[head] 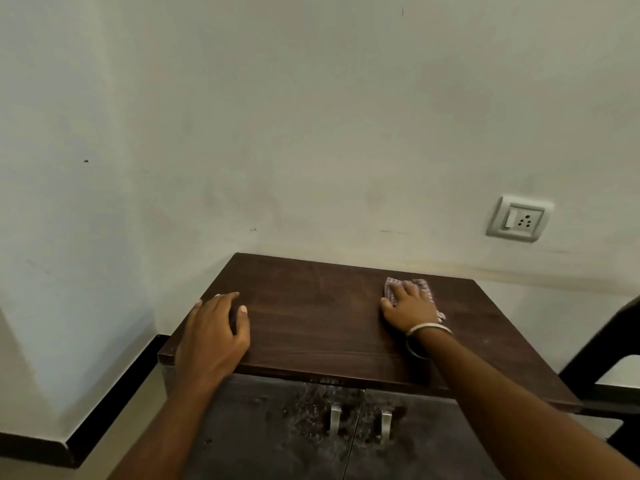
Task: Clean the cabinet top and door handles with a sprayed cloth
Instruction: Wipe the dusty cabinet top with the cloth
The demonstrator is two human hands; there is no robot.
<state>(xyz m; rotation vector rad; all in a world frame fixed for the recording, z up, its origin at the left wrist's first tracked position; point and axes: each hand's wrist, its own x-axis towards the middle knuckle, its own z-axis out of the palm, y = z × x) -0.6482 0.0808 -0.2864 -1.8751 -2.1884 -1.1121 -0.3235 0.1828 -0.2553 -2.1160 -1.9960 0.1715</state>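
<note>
A dark brown wooden cabinet top stands against the wall. My right hand presses a pink checked cloth flat on the top's far right part, fingers spread over it. My left hand rests on the top's front left corner, fingers relaxed and holding nothing. Below the top, two metal door handles hang side by side on the dark doors, with whitish speckled marks around them.
A white wall rises right behind the cabinet, with a switch and socket plate at the right. A black chair stands just right of the cabinet. Black skirting runs along the floor at the left.
</note>
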